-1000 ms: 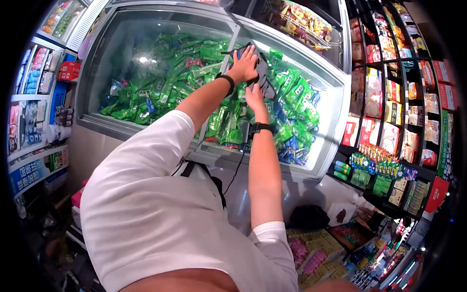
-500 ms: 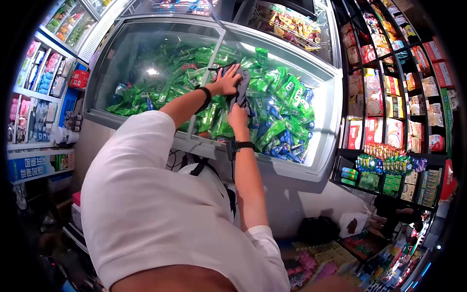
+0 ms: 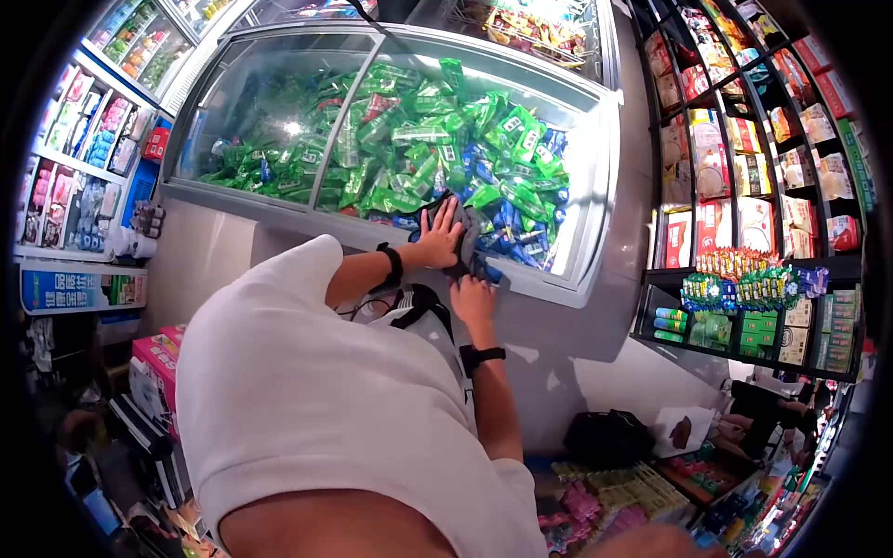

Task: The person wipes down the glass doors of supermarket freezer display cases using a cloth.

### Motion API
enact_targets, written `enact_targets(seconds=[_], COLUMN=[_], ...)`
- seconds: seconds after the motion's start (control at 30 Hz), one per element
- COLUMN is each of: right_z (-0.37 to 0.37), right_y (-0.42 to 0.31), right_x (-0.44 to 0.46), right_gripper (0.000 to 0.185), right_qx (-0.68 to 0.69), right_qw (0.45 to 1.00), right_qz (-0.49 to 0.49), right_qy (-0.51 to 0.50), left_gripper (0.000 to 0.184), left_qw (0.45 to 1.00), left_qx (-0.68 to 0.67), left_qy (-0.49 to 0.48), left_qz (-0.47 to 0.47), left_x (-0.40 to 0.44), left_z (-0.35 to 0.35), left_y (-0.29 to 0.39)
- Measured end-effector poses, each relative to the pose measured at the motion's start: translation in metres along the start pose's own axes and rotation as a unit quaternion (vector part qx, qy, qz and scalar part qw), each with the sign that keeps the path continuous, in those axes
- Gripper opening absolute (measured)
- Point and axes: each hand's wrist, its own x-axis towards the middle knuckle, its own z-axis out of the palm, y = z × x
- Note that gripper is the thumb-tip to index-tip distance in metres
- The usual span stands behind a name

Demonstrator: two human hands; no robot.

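Note:
A dark grey cloth (image 3: 468,240) lies bunched over the front rim of the chest freezer (image 3: 595,223). My left hand (image 3: 437,240) rests flat on its left part, fingers spread. At the cloth's lower end, my right hand (image 3: 473,298) has its fingers closed on the fabric; its fingertips are partly hidden. Just beyond both hands, green ice-cream packets (image 3: 409,177) fill the freezer, with blue packets (image 3: 507,223) at its right end. Each wrist wears a black band.
A glass lid (image 3: 270,102) covers the freezer's left part. Shelves of packaged goods (image 3: 744,177) stand to the right, and an upright glass-fronted cabinet (image 3: 84,139) to the left. A black bag (image 3: 609,439) sits low at the right, beside a white box (image 3: 684,430).
Both hands and the grey cloth have come back towards me, from over the packets to the freezer's front rim. The view has shifted too.

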Motion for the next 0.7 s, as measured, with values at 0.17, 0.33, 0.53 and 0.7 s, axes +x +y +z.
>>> enact_targets(seconds=[0.17,0.33,0.53,0.7], right_z=[-0.038,-0.059,-0.085,-0.101], right_y=[0.073,0.121,0.138,0.152], right_x=[0.015,0.051,0.073,0.095], right_gripper=[0.034,0.032,0.042,0.032], right_qx=[-0.042,-0.069,-0.017,-0.203], right_qw=[0.996,0.992,0.997,0.972], right_qz=[0.07,0.099,0.005,-0.107], right_qy=[0.027,0.042,-0.069,-0.049], left_gripper=[0.056,0.052,0.06,0.053], left_qw=[0.998,0.999,0.995,0.996], left_qx=[-0.03,-0.031,-0.047,-0.081], left_qy=[0.049,0.028,0.079,0.047], left_qz=[0.008,0.01,0.028,-0.006], left_x=[0.061,0.109,0.13,0.152], left_z=[0.033,0.029,0.031,0.028], left_y=[0.074,0.102,0.104,0.1])
